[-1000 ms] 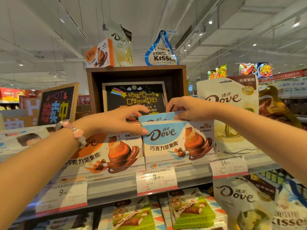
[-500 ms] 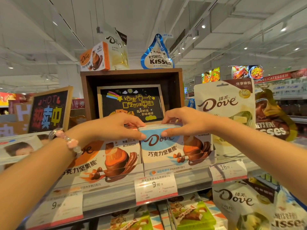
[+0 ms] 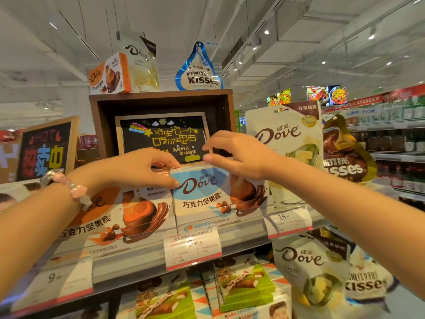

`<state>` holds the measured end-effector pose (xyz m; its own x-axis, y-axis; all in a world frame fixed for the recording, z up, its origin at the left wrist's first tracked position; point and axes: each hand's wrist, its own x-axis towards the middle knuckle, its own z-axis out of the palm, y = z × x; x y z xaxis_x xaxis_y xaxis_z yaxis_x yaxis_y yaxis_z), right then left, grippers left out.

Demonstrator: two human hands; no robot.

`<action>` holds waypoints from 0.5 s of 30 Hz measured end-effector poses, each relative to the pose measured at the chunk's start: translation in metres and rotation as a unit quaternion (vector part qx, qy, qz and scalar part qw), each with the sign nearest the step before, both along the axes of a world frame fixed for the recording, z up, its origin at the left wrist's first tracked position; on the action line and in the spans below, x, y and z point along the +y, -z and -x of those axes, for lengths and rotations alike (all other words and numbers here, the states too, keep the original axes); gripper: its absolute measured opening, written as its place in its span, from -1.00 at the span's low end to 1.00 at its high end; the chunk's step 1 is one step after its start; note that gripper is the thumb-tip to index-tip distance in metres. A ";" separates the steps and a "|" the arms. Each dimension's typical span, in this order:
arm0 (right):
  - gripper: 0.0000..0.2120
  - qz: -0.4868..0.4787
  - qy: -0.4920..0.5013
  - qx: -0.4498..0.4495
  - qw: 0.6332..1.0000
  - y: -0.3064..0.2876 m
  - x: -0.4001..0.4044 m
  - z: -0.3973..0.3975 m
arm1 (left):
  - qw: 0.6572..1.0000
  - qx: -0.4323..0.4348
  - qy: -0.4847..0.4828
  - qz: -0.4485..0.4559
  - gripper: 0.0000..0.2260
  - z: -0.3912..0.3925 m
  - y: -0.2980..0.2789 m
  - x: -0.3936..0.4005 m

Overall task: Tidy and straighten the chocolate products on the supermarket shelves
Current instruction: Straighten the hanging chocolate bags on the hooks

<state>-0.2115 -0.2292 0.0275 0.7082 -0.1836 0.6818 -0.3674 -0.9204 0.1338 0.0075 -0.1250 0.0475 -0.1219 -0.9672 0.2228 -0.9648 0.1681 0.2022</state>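
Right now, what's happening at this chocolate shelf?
A person is straightening boxes on a supermarket shelf. The left hand pinches the top left corner of the blue Dove box. The right hand hovers over its top edge, fingers curled. An orange Dove box stands alongside on the left.

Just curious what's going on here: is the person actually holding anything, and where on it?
The left hand pinches the blue Dove box at its top left corner. The right hand hovers above its top edge, seemingly gripping nothing.

White ceiling (image 3: 184, 17) with spotlights (image 3: 266, 32) above distant store shelving (image 3: 391, 125).
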 end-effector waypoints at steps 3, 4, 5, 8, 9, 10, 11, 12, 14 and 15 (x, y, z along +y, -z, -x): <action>-0.69 0.027 -0.020 -0.066 0.997 0.001 0.001 0.024 | 0.998 -0.001 -0.037 0.060 -0.53 0.020 -0.001 0.000; -0.73 0.033 -0.023 -0.086 0.995 0.002 0.000 0.036 | 0.996 0.014 -0.035 0.087 -0.48 0.031 -0.001 -0.001; -0.76 0.033 -0.028 -0.109 0.993 0.004 -0.002 0.049 | 0.993 0.030 -0.027 0.115 -0.46 0.043 0.000 -0.004; -0.84 0.023 -0.037 -0.194 0.980 0.012 -0.012 0.092 | 0.978 0.080 -0.002 0.193 -0.50 0.082 0.001 -0.021; -0.84 0.029 -0.032 -0.228 0.973 0.015 -0.017 0.108 | 0.973 0.105 -0.002 0.208 -0.49 0.095 0.001 -0.030; -0.84 0.037 -0.023 -0.261 0.964 0.019 -0.024 0.123 | 0.967 0.131 -0.008 0.218 -0.47 0.107 0.001 -0.041; -0.82 0.044 -0.011 -0.292 0.956 0.023 -0.031 0.138 | 0.962 0.157 -0.017 0.225 -0.45 0.119 0.001 -0.052; -0.80 0.047 0.004 -0.316 0.948 0.028 -0.040 0.152 | 0.956 0.177 -0.030 0.230 -0.40 0.130 0.001 -0.062; -0.71 0.040 0.041 -0.350 0.935 0.035 -0.058 0.177 | 0.947 0.209 -0.055 0.239 -0.26 0.150 0.006 -0.080; -0.65 0.027 0.063 -0.359 0.931 0.039 -0.068 0.188 | 0.942 0.223 -0.066 0.243 -0.19 0.159 0.008 -0.088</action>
